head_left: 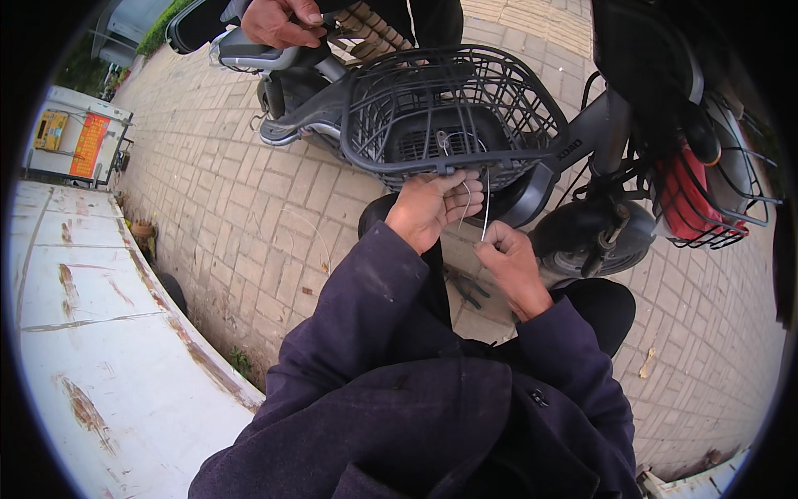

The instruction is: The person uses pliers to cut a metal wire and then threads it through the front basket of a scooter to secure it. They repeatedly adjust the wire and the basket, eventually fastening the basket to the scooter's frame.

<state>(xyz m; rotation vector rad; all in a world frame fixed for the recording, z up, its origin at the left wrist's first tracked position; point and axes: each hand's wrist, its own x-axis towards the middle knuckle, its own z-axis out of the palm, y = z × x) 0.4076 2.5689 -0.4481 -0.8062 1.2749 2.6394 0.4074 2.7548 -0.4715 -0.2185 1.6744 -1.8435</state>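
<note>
A black wire-mesh basket [357, 125] on an electric scooter [299, 125] faces me. My left hand [436, 208] is at its near rim, palm partly turned up, thumb and fingers closed around a thin metal wire [485, 204] close to the rim. One curved end of wire crosses its fingers. Lower and to the right, my right hand [509, 262] pinches the straight hanging length of wire between thumb and bent fingers. More wire shows inside the basket, by a small metal piece [442, 138]. Dark-handled pliers [467, 289] lie on the paving between my knees.
Another person's hand [283, 23] hangs over the scooter seat at the top. To the right stands a second bike's wheel [594, 241] and a rack holding a red bag [690, 195]. A white scuffed panel [100, 333] runs along the left. Loose wire [320, 237] lies on the paving.
</note>
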